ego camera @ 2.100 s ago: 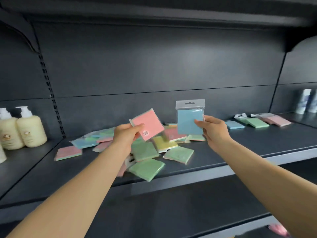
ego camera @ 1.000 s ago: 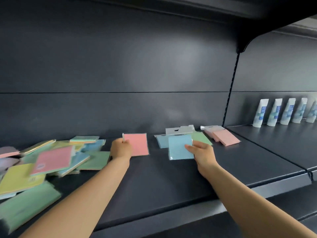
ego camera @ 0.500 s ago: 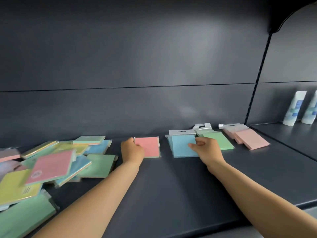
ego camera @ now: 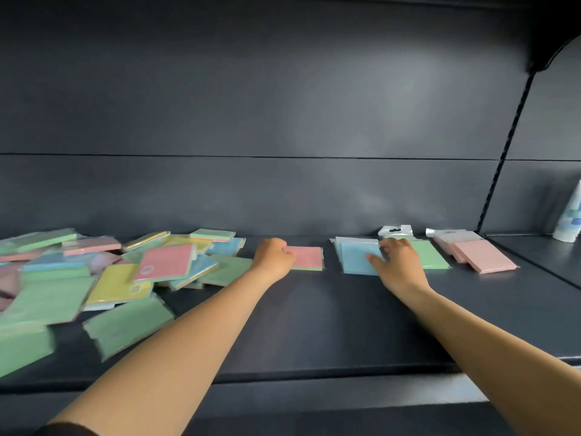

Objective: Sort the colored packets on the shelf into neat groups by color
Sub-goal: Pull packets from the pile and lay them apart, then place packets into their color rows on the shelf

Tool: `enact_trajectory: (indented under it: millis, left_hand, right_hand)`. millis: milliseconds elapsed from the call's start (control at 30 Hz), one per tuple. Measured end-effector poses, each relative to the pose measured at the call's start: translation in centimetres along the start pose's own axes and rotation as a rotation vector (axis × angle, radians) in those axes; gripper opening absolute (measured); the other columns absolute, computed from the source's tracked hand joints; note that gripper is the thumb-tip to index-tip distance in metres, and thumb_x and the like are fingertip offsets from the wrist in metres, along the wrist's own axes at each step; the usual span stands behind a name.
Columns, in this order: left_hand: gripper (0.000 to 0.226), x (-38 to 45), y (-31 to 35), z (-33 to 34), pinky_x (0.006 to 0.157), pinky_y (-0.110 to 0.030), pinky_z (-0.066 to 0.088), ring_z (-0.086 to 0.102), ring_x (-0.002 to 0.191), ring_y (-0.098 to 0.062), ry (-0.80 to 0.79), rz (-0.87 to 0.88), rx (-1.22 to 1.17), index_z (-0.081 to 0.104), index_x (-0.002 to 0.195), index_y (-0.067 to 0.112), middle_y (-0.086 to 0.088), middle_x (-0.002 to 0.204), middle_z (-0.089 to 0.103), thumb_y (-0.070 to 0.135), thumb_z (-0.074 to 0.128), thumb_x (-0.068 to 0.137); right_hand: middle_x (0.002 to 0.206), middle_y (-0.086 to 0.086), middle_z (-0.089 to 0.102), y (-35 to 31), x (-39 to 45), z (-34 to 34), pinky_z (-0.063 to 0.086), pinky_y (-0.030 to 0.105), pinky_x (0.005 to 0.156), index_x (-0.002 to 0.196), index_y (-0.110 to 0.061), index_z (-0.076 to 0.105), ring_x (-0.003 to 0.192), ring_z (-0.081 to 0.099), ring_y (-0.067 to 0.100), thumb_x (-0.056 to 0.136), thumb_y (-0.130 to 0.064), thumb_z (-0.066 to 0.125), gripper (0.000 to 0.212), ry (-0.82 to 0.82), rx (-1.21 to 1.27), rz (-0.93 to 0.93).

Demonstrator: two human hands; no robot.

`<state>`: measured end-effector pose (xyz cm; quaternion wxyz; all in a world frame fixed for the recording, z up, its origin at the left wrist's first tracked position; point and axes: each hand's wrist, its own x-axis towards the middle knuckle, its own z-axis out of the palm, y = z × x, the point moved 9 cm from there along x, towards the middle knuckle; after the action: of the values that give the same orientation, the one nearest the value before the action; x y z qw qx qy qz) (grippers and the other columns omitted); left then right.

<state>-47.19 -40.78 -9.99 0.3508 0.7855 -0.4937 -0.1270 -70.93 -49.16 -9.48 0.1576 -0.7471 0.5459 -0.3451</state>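
A pink packet (ego camera: 306,257) lies flat on the dark shelf (ego camera: 314,322), its left edge under the curled left hand (ego camera: 273,255); whether those fingers pinch it is unclear. The right hand (ego camera: 396,262) rests loosely spread on the blue packet (ego camera: 355,258), beside a green packet (ego camera: 430,254) and pink stack (ego camera: 481,254). A mixed heap (ego camera: 103,272) sprawls left against the grey back panel (ego camera: 283,121).

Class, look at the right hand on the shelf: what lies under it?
Under the right hand lies a blue packet, with a green packet beside it. What the palm covers cannot be seen.

My shelf (ego camera: 314,325) is dark grey; on it lie a pink packet (ego camera: 306,258), a light blue packet (ego camera: 356,261), a green packet (ego camera: 430,258) and pale pink packets (ego camera: 482,258).
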Motion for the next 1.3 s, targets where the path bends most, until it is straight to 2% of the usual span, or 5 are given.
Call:
enact_trajectory:
  millis: [100, 300, 700, 1100, 1300]
  left_hand:
    - [0.020, -2.7, 1.1, -2.7, 0.074, -0.031, 0.043, 0.052, 0.093, -0.029, -0.083, 0.096, 0.232, 0.060, 0.097, 0.008, -0.007, 0.099, 0.052, 0.024, 0.049, 0.092]
    - [0.043, -7.7, -0.9, -10.5, 0.102, -0.039, 0.038, 0.044, 0.124, -0.032, -0.088, 0.142, 0.634, 0.051, 0.130, 0.011, -0.012, 0.128, 0.046, 0.033, 0.044, 0.095]
    - [0.040, -14.5, -12.2, -27.9, 0.099, -0.037, 0.040, 0.044, 0.121, -0.033, 0.087, -0.034, 0.739, 0.056, 0.123, 0.009, -0.014, 0.127, 0.048, 0.035, 0.047, 0.094]
    - [0.042, -7.6, -24.9, -38.9, 0.095, -0.036, 0.042, 0.046, 0.115, -0.027, 0.051, -0.018, 0.696, 0.053, 0.123, 0.005, -0.010, 0.126, 0.048, 0.035, 0.046, 0.095]
    - [0.036, -2.9, -30.2, -39.0, 0.054, -0.028, 0.022, 0.034, 0.061, -0.019, 0.010, -0.066, 0.483, 0.036, 0.064, 0.013, -0.002, 0.065, 0.037, 0.032, 0.049, 0.092]
  right_hand:
    - [0.125, 0.012, 0.050, -3.6, -2.1, -0.7, 0.034, 0.034, 0.098, 0.126, -0.009, 0.053, 0.119, 0.043, 0.030, 0.089, -0.034, 0.060, 0.046, -0.052, -0.158, -0.149]
    - [0.132, 0.010, 0.046, -12.8, -7.0, -0.7, 0.035, 0.042, 0.105, 0.135, -0.017, 0.045, 0.126, 0.036, 0.031, 0.085, -0.051, 0.058, 0.061, -0.203, -0.367, -0.362]
    - [0.137, 0.007, 0.042, -29.6, -15.1, 4.0, 0.032, 0.039, 0.103, 0.138, -0.018, 0.040, 0.131, 0.032, 0.028, 0.088, -0.051, 0.053, 0.061, -0.313, -0.340, -0.556]
    - [0.140, 0.010, 0.041, -41.6, -15.1, 15.6, 0.033, 0.038, 0.105, 0.139, -0.014, 0.040, 0.131, 0.032, 0.031, 0.089, -0.046, 0.056, 0.062, -0.352, -0.267, -0.474]
    - [0.141, 0.006, 0.042, -42.9, -14.6, 21.2, 0.033, 0.031, 0.101, 0.136, -0.014, 0.043, 0.130, 0.038, 0.024, 0.088, -0.044, 0.058, 0.058, -0.404, -0.185, -0.358]
